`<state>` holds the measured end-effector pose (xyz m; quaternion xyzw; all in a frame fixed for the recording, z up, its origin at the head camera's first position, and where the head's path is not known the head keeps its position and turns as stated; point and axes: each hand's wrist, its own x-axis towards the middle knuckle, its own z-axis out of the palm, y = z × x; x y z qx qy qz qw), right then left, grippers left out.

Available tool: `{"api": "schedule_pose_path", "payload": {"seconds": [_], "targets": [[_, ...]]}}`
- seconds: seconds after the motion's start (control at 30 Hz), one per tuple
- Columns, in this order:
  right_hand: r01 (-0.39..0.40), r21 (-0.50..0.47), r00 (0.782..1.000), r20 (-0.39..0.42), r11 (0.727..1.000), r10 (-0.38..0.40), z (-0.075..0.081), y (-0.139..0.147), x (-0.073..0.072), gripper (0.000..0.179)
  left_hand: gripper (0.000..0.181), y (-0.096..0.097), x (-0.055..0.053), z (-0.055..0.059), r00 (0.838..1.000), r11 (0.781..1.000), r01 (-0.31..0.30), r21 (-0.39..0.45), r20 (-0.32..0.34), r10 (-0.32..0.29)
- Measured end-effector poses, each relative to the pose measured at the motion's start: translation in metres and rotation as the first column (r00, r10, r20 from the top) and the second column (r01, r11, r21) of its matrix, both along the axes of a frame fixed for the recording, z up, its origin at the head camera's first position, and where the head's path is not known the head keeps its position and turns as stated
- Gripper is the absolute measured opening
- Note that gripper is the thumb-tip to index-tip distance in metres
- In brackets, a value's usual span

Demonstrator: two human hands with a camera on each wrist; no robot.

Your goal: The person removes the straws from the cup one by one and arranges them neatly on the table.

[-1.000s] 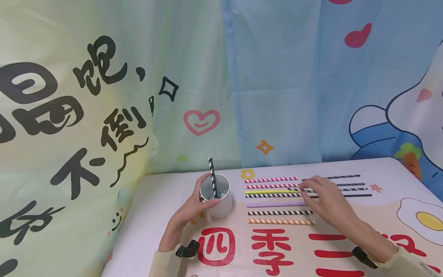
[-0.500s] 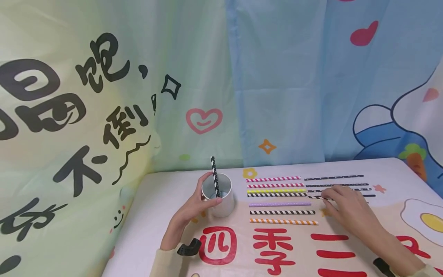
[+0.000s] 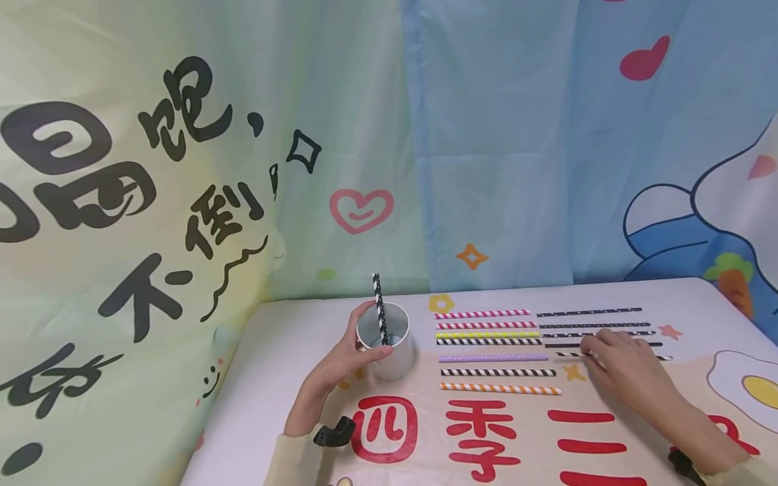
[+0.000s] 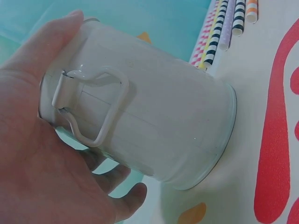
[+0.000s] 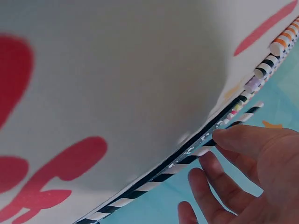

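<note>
My left hand (image 3: pixel 337 368) holds a white mug (image 3: pixel 398 362), thumb over its rim. A black-and-white patterned straw (image 3: pixel 379 310) leans upright inside the mug. In the left wrist view the mug's wire handle (image 4: pixel 122 100) faces the palm. My right hand (image 3: pixel 629 371) pinches a black-and-white striped straw (image 5: pixel 161 176) between thumb and fingers. That straw lies level, close below a plain black straw (image 3: pixel 562 345) at the near end of the right-hand column; the hand hides its middle in the head view.
The left column holds pink-striped (image 3: pixel 486 314), yellow (image 3: pixel 486 335), purple (image 3: pixel 492 358), black-striped (image 3: pixel 498 372) and orange-striped (image 3: pixel 501 388) straws. Several dark straws (image 3: pixel 589 312) lie in the right column. A printed cloth covers the table (image 3: pixel 292 337), with a curtain (image 3: pixel 498 169) behind.
My right hand has moved right and nearer, carrying the striped straw from over the left column to below the plain black one. The left hand stays on the mug; the view shifts slightly.
</note>
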<state>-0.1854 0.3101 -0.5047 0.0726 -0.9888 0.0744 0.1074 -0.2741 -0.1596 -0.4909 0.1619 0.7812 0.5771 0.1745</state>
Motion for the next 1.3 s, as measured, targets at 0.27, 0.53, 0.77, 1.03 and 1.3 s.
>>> {"api": "schedule_pose_path", "payload": {"seconds": [0.27, 0.53, 0.77, 1.03, 1.3], "targets": [[-0.017, 0.029, 1.0, 0.007, 0.999, 0.016, -0.0045, 0.0027, -0.0033, 0.021, 0.089, 0.0002, -0.0003, 0.0003, 1.0, 1.0, -0.005, -0.006, 0.004, 0.005], [-0.017, 0.017, 1.0, 0.024, 1.0, 0.017, -0.0065, 0.0023, -0.0054, 0.016, 0.089, 0.0006, 0.0009, 0.0005, 1.0, 1.0, -0.012, -0.009, 0.016, 0.012], [-0.004, 0.014, 1.0, 0.029, 1.0, 0.004, -0.0069, 0.0004, -0.0066, 0.017, 0.089, 0.0003, 0.0009, 0.0007, 1.0, 1.0, -0.007, -0.005, 0.01, 0.007], [0.003, 0.022, 1.0, 0.029, 1.0, -0.003, -0.0071, 0.0004, -0.0079, 0.019, 0.089, -0.0002, -0.0005, 0.0001, 1.0, 1.0, -0.004, -0.005, 0.007, 0.004], [0.004, 0.028, 0.999, 0.032, 1.0, -0.005, -0.0065, 0.0002, -0.0078, 0.017, 0.089, -0.0001, 0.0002, 0.0006, 1.0, 1.0, -0.01, -0.01, 0.011, 0.01]]}}
